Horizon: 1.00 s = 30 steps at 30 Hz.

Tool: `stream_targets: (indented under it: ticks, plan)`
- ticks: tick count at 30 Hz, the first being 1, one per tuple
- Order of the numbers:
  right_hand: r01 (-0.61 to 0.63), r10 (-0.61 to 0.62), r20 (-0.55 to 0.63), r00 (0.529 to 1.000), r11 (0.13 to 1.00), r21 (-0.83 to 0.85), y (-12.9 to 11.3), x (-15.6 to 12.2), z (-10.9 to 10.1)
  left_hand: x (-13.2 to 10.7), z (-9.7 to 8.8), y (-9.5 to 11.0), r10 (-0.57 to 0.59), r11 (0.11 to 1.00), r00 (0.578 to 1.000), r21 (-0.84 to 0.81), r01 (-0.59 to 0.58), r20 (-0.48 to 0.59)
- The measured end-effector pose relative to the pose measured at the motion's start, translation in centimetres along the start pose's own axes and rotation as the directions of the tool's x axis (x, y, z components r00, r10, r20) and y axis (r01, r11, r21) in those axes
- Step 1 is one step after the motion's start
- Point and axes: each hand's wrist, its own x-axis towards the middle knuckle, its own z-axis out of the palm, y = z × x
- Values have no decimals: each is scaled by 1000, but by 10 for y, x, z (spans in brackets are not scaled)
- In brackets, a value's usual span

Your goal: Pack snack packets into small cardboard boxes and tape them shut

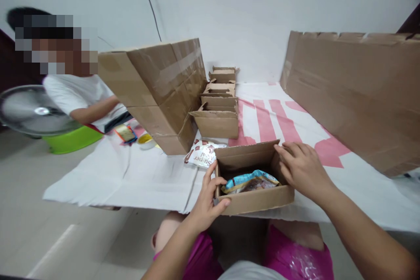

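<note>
Both hands on small open brown cardboard box (254, 199), at my 12 o'clock on white-and-pink sheet (131, 175) spread on the floor.

I judge the box light and thin-walled, so it'd flex if squeezed. Best taken low at opp. corners or under the base, not by the flaps. Blue-and-tan crinkly snack packet (251, 181) lies loose inside, soft, prob. slick film. Left hand (208, 203) is at box's 8 o'clock corner, fingers (224, 203) closed round it: thumb on front wall, rest up along left wall. Right hand (302, 168) is at 3 o'clock, fingers loosely bent over right rim; can't tell if they pinch it. Red-and-white printed pouch (203, 154) sits just past box at 10 o'clock.
</note>
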Motion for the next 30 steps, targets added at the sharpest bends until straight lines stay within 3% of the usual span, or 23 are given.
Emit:
stream_targets:
  ticks: [4, 7, 10, 14, 20, 26, 30]
  plan:
    - [25, -27, 37, 999, 998, 64, 2, 7, 12, 3, -3, 2, 3, 1000, 1000, -12, -3, 4]
    - [-7, -39, 193, 980, 973, 230, 14, 4, 28, 3, -3, 4, 7, 1000, 1000, -15, -6, 12]
    - [-107, -73, 332, 941, 862, 495, 25, 1, 41, 2, -2, 3, 10, 1000, 1000, -27, -9, 4]
    - [-195, -57, 343, 938, 728, 657, 28, -1, 48, 1, 2, -1, 14, 998, 1000, -56, -15, -13]
    - [-92, -41, 234, 971, 842, 532, 17, -1, 29, -1, 7, -4, 9, 999, 999, -47, -11, -35]
    - [-59, -93, 429, 899, 943, 328, 5, 11, 9, -3, 12, -3, -8, 995, 999, -96, 4, -48]
    - [-29, -94, 444, 891, 965, 262, 0, 15, 10, -4, 13, -2, -13, 994, 999, -105, 8, -49]
